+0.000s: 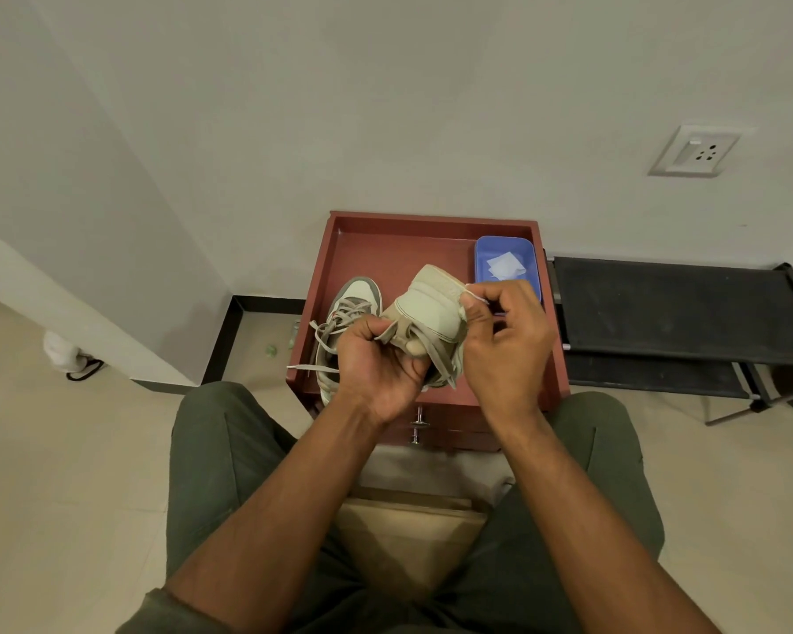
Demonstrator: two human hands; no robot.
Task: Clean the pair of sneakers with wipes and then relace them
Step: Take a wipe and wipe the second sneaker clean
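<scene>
Up over the red cabinet, the left hand grips a sneaker by its tongue, its length running away from the person. Right hand pinches a wipe against its far end. Second sneaker lies lengthwise, toe pointing away, on the cabinet.

Scene lit dimly and evenly, warm greenish cast throughout. Soft diffuse light from above; no hard glare seen. Faint shadow cast beside red-brown wooden drawer cabinet onto pale plastered wall. Strong wide-angle distortion noted: black skirting line and wall corner bent toward edges. Centre reasonably sharp; periphery softened, slight compression smear.
</scene>
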